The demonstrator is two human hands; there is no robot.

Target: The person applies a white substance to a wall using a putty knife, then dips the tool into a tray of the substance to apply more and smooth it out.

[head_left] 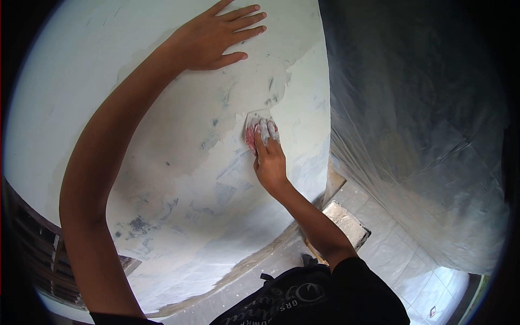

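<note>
My left hand (208, 39) lies flat against the pale wall (162, 127) near the top, fingers spread, holding nothing. Lower and to the right, my right hand (269, 157) grips a red and whitish scraper (251, 135), its broad edge pointing up and resting against the wall. White powder or paste coats the fingertips of this hand. Around the scraper the wall shows uneven patches, dark smudges and a ragged edge between two shades of coating.
Translucent plastic sheeting (411, 124) hangs on the right. A whitish, smeared board or tray (346, 225) lies low beside my right forearm. Tiled floor (398, 254) shows at the lower right, and dark slats (40, 254) at the lower left.
</note>
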